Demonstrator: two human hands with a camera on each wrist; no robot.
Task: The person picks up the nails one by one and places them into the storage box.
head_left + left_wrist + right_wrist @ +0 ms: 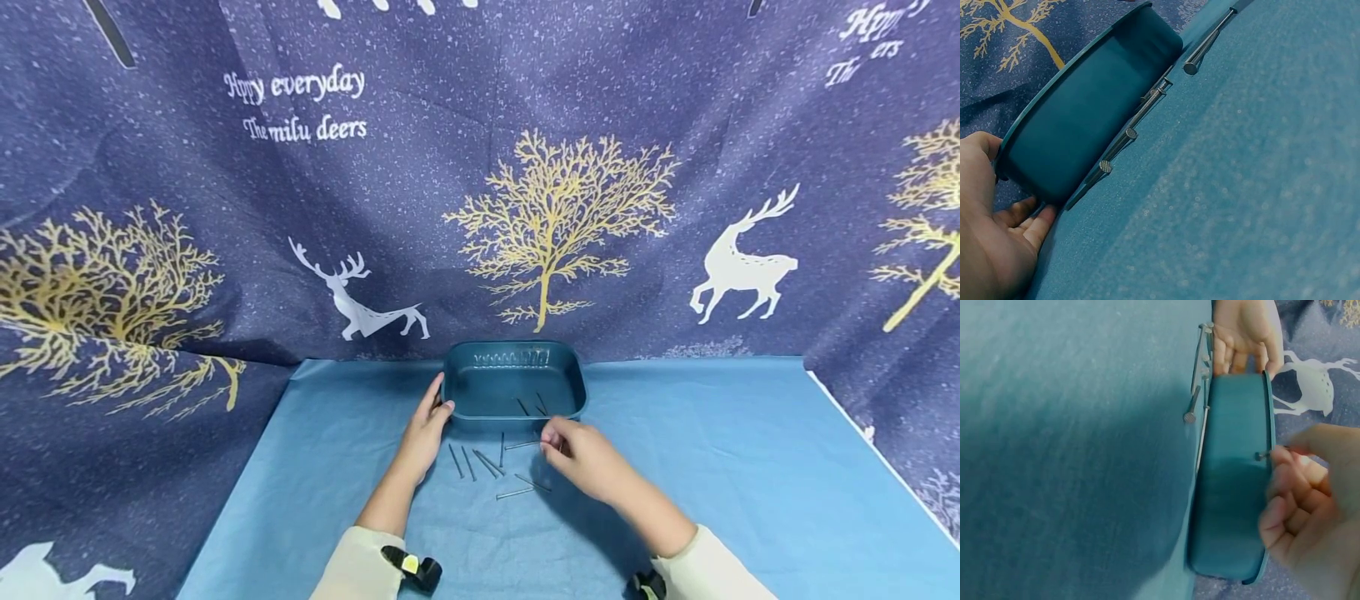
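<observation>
A teal rectangular container [517, 423] stands on the blue cloth, its open top upward, with several nails [542, 400] inside near its front right. My left hand [422, 435] holds the container's left end, one digit up at the rim and other fingertips down by its base. Between thumb and fingertips my right hand [588, 458] pinches a nail [1261, 455] by the front rim, its head poking out toward the left. Several loose nails [465, 462] lie on the cloth before the container. Two more nails [515, 494] lie closer to me, their ends almost meeting.
Blue cloth [675, 433] covers the table on both sides of the container. Right behind it hangs a dark blue curtain [420, 200] printed with trees and deer. Each wrist carries a black strap-on camera [427, 575] over a pale sleeve.
</observation>
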